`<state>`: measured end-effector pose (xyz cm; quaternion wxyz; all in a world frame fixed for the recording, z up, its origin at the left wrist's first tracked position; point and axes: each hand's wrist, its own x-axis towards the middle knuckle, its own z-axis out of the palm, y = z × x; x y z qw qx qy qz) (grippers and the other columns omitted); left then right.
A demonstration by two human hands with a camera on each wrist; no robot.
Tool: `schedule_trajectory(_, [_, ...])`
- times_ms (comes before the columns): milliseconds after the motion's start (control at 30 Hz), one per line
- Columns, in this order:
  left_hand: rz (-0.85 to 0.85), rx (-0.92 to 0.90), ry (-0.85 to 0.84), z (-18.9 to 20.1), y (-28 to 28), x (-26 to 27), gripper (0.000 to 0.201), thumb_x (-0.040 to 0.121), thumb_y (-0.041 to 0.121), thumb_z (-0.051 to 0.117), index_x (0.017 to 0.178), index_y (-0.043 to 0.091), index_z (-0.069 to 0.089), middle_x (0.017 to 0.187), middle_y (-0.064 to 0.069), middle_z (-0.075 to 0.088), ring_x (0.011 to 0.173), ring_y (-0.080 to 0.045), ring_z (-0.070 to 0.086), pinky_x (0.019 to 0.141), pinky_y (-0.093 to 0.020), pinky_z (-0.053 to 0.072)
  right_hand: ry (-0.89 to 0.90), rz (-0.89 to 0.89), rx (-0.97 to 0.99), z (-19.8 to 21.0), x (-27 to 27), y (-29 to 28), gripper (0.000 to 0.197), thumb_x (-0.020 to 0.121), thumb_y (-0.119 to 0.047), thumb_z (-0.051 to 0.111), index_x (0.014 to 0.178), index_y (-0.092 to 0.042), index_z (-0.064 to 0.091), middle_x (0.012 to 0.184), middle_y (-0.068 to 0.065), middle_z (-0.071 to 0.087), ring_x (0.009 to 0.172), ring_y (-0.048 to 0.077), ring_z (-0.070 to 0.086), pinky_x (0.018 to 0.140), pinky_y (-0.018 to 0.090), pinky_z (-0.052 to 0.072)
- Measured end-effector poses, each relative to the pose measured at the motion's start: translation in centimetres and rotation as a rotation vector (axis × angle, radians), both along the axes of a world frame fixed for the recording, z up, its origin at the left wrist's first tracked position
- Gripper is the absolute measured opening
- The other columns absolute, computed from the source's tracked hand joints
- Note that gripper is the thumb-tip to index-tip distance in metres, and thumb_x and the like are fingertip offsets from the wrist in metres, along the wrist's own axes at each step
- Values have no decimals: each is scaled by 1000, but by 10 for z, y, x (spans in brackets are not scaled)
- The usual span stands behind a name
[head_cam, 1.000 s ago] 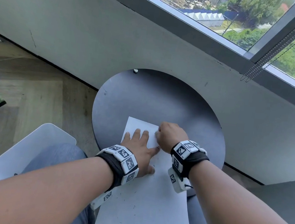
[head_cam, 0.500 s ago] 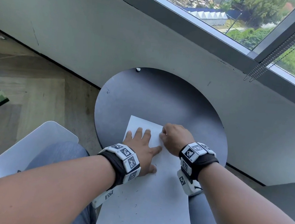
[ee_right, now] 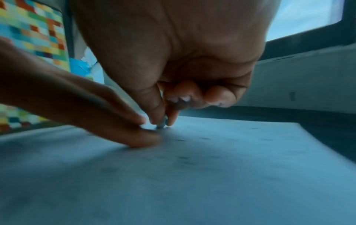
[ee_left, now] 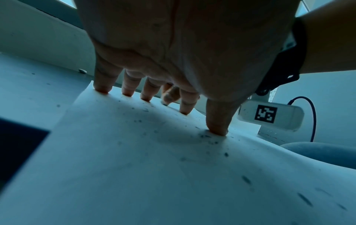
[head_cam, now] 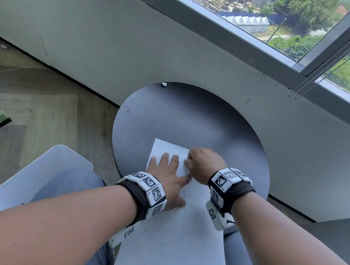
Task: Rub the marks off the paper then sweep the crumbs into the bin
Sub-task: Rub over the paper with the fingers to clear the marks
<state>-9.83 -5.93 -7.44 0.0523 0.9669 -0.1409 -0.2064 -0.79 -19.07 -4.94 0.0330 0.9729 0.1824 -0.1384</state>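
Observation:
A white sheet of paper [head_cam: 178, 248] lies on the round dark table [head_cam: 184, 120], its near end hanging over the edge. Dark crumbs [ee_left: 210, 141] speckle it. My left hand [head_cam: 165, 176] lies flat on the sheet's far half, fingers [ee_left: 102, 89] spread and pressing down. My right hand [head_cam: 201, 163] is curled just right of it and pinches a small grey eraser [ee_right: 162, 123] between thumb and forefinger, its tip on the paper beside my left index finger. In the head view the eraser is hidden under the fist.
A white bin [head_cam: 33, 177] stands on the wood floor at my left knee. A small white bit [head_cam: 163, 84] lies at the table's far edge by the grey wall. A window with a bead chain [head_cam: 335, 61] is at the upper right.
My right fist has shifted slightly over the paper's far right part beside the left hand. The left hand keeps pressing in the same spot.

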Motion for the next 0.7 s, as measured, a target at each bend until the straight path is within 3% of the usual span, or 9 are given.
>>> schedule_trajectory(100, [-5, -14, -23, 0, 1, 1, 84, 89, 72, 48, 158, 45, 9, 167, -13, -3, 152, -43, -3, 120, -65, 9, 15, 31, 25, -2, 1, 16, 25, 95, -36, 47, 93, -17, 63, 99, 6, 67, 92, 30, 61, 72, 33, 46])
schedule_trajectory(400, [-1, 16, -1, 0, 0, -1, 80, 91, 74, 43, 157, 49, 7, 167, -16, -10, 152, -42, -10, 120, -64, 5, -19, -254, -78, 7, 36, -33, 19, 90, -26, 47, 84, -13, 59, 94, 9, 65, 81, 33, 61, 68, 30, 47])
schedule_trajectory(600, [-8, 14, 5, 2, 1, 0, 81, 91, 74, 45, 158, 48, 8, 168, -16, -11, 153, -43, -10, 121, -64, 4, -59, -26, -28, -2, 10, 10, 21, 94, -34, 45, 92, -20, 60, 97, 3, 67, 89, 30, 61, 79, 38, 46])
schedule_trajectory(700, [-9, 8, -2, 1, 1, 0, 82, 90, 75, 45, 158, 49, 7, 168, -15, -10, 153, -43, -9, 121, -64, 5, -64, -17, 0, -3, 9, 21, 20, 94, -34, 46, 94, -20, 61, 99, 3, 66, 92, 30, 61, 81, 37, 48])
